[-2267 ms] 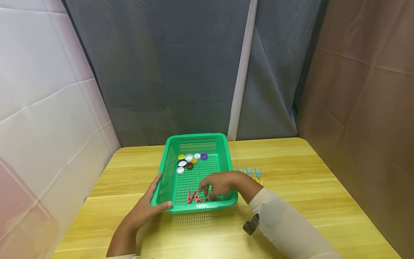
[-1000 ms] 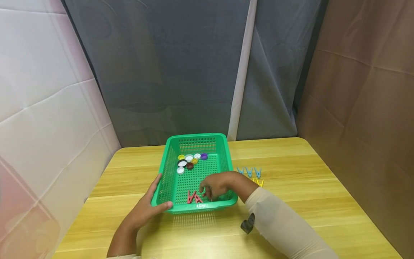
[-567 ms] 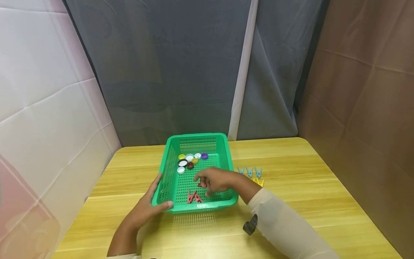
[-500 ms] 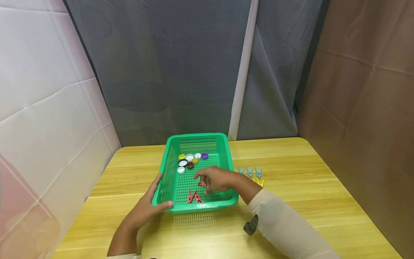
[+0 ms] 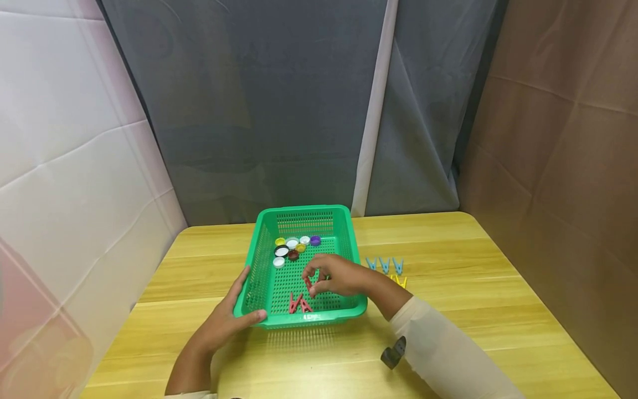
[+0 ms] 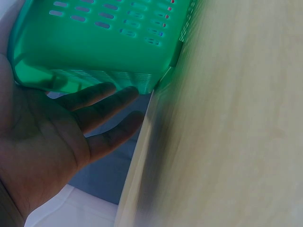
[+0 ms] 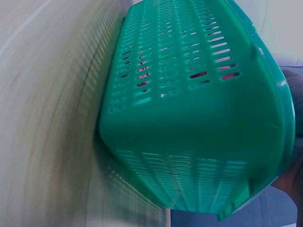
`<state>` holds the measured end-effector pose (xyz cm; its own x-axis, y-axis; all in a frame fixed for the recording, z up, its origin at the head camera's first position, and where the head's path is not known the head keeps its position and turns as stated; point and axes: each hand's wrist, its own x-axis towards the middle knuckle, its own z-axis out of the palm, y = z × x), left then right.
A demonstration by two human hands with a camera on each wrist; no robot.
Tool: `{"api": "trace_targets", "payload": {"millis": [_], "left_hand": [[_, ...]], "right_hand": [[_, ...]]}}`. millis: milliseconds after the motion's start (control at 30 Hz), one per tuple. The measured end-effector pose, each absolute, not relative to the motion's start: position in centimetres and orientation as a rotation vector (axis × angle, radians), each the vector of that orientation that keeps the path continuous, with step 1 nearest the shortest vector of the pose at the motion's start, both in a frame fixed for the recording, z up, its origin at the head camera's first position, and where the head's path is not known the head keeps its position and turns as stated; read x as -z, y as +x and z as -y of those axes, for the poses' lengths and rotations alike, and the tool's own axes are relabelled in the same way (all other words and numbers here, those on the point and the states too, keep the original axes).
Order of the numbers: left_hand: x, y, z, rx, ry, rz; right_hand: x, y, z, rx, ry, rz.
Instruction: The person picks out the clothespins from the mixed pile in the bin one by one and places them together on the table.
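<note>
My left hand (image 5: 224,318) is spread against the corner of the green, slotted plastic basket (image 5: 344,314), fingers along its side, thumb on the near rim. Inside, my right hand (image 5: 336,276) pinches a red clothespin (image 5: 308,284) between thumb and index finger, my fingertips covering part of it. Two more red clothespins (image 5: 293,308) lie near the front wall; round, multicoloured caps (image 5: 281,251) sit farther back. On the wood-grain tabletop (image 5: 473,327), beyond my forearm, are three light-blue clothespins (image 5: 385,267) and some partly hidden yellow clothespins (image 5: 402,285) I cannot count. From my right wrist, the basket wall hides the pinch
</note>
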<state>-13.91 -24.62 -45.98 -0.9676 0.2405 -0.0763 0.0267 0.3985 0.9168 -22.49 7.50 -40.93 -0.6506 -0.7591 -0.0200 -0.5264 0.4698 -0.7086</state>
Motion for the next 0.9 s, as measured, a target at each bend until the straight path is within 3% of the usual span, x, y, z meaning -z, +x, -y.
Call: {"api": "trace_targets", "payload": {"millis": [500,900], "left_hand": [[45.9,-14.0,24.7,-1.612,0.236,-2.454],[46.0,-13.9,24.7,-1.601,0.228,-2.455]], "right_hand": [[40.6,-22.1,-8.5,1.334,-0.963,-2.009],[40.5,-22.0,-8.7,1.331,-0.978,-2.029]]}}
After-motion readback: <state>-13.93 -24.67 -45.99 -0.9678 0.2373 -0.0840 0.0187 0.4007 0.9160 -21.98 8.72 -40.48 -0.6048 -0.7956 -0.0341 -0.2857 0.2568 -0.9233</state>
